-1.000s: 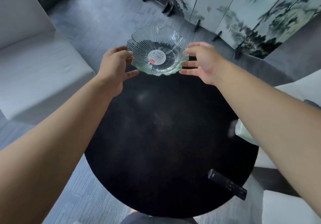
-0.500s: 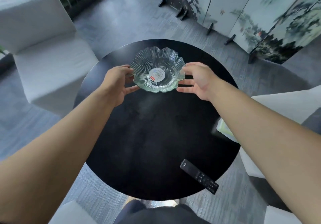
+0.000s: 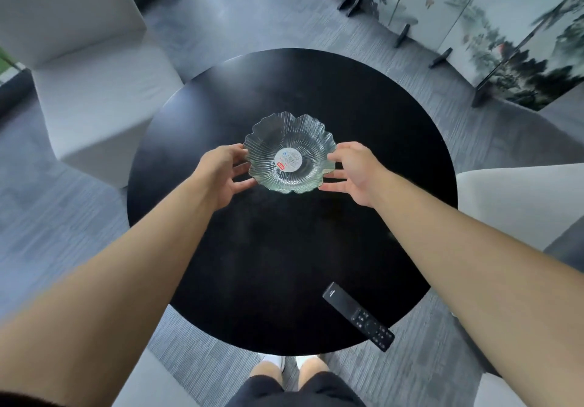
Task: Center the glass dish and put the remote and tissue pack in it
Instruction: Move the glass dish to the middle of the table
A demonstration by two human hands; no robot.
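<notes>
You can see a round white sticker [image 3: 288,161] in the middle of the glass dish [image 3: 290,152]. It has a small blue mark, tiny print and a red patch, but you cannot read any of it. The remote [image 3: 358,316] has button marks too small to read.

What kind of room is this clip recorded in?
Probably a lounge or sitting area: a round black coffee table ringed by white upholstered seats, with a painted folding screen behind.
</notes>
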